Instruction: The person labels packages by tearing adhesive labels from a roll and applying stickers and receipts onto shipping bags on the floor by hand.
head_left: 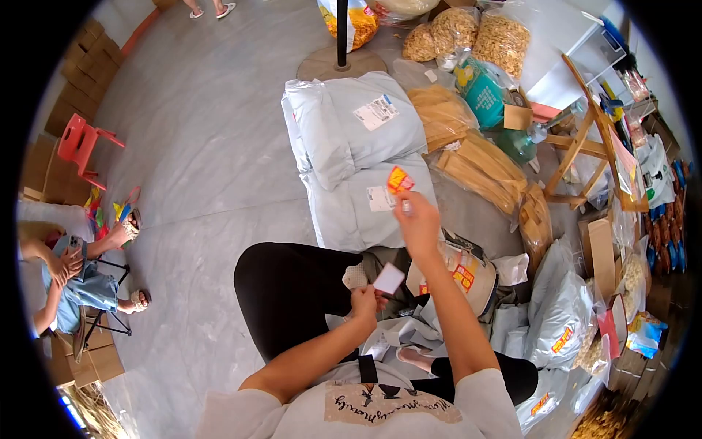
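My right hand is raised over the lower of two pale grey wrapped parcels, its fingers closed on a red and yellow sticker. Nearer my lap, my left hand pinches a small white card with a reddish edge. The upper parcel bears a white printed label. Below my right forearm sits an open bag with red and yellow labels on it.
Bags of long tan strips lie right of the parcels, near a wooden stand. Silvery packages are at my right. A black pole stands beyond. At left are a red chair and a seated person holding a phone.
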`<action>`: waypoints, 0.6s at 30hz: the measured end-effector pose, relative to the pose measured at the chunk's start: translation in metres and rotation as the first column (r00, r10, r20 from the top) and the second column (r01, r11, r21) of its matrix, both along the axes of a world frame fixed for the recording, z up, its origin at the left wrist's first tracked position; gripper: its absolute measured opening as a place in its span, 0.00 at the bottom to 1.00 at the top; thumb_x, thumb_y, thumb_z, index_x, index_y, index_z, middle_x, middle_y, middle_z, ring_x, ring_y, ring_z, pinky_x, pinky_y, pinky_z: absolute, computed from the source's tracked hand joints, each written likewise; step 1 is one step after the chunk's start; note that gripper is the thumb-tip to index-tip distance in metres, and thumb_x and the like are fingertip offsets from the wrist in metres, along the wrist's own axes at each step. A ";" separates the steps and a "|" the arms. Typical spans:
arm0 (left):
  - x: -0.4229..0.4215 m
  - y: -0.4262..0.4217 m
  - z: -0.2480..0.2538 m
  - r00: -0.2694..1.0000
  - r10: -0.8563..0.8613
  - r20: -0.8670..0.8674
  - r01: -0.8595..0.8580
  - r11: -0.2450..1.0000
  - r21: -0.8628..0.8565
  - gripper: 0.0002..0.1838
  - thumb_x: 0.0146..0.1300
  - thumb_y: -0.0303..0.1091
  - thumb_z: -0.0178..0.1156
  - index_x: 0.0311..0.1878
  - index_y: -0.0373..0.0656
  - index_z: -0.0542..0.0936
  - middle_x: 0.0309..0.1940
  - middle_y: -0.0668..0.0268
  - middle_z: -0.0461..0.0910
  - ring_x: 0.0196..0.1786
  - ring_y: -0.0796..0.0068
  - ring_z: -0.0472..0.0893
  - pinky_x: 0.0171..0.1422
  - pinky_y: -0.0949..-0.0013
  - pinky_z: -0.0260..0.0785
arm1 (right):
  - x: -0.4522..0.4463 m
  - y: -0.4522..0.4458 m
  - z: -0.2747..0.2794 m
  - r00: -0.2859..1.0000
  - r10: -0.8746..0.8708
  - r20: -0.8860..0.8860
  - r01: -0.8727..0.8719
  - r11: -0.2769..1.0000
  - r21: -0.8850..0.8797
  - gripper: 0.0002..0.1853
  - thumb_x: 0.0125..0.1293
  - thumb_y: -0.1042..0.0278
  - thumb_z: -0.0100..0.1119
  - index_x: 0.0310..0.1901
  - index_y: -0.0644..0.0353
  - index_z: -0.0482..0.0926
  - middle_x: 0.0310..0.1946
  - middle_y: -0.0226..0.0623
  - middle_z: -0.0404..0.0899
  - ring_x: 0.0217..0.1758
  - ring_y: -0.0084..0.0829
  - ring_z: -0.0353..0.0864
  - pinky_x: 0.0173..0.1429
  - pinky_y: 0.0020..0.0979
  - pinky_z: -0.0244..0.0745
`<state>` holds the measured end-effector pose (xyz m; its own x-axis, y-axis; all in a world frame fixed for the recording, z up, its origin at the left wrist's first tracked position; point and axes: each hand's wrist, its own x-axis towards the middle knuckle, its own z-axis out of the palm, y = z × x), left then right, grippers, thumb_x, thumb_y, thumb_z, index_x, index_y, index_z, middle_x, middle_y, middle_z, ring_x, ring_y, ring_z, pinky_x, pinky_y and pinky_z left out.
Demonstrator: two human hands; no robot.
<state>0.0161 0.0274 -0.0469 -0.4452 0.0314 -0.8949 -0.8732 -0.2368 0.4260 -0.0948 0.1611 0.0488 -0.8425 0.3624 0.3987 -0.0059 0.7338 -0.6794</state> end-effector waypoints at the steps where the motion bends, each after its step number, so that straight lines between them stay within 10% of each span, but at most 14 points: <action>1: 0.001 0.002 0.003 1.000 0.006 0.001 -0.006 1.000 -0.002 0.08 0.61 0.33 0.46 0.32 0.39 0.70 0.22 0.66 0.72 0.20 0.75 0.75 0.16 0.76 0.65 | -0.009 -0.012 -0.002 0.998 0.059 0.004 -0.059 0.994 0.092 0.04 0.50 0.72 0.55 0.29 0.60 0.74 0.28 0.43 0.76 0.27 0.37 0.77 0.29 0.32 0.71; 6: 0.006 0.009 0.005 0.996 -0.093 0.009 0.093 0.994 0.055 0.06 0.60 0.33 0.46 0.31 0.42 0.70 0.24 0.67 0.73 0.25 0.76 0.75 0.25 0.74 0.66 | -0.025 -0.055 -0.098 0.851 0.211 0.481 -0.420 0.823 0.381 0.05 0.49 0.70 0.55 0.29 0.59 0.74 0.41 0.40 0.74 0.28 0.39 0.78 0.29 0.35 0.74; 10: 0.007 0.015 0.011 0.993 -0.118 0.017 0.115 0.986 0.118 0.06 0.60 0.32 0.46 0.33 0.40 0.69 0.24 0.66 0.73 0.23 0.75 0.75 0.23 0.74 0.66 | -0.015 -0.071 -0.116 0.726 0.250 0.641 -0.504 0.828 0.247 0.10 0.52 0.71 0.50 0.37 0.61 0.72 0.45 0.39 0.73 0.28 0.38 0.79 0.28 0.36 0.75; 18: 0.008 0.025 0.033 0.992 -0.123 -0.041 0.129 0.974 0.187 0.06 0.60 0.30 0.47 0.33 0.39 0.72 0.23 0.66 0.75 0.21 0.78 0.74 0.21 0.75 0.65 | -0.037 -0.073 -0.128 0.788 0.192 0.586 -0.416 0.867 0.275 0.24 0.53 0.74 0.48 0.55 0.60 0.63 0.61 0.51 0.55 0.30 0.41 0.80 0.31 0.37 0.76</action>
<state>0.0243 0.0527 -0.0138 -0.4527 0.2561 -0.8541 -0.8890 -0.2041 0.4099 -0.1316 0.0879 -0.0792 -0.9955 -0.0309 -0.0897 -0.0006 0.9475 -0.3197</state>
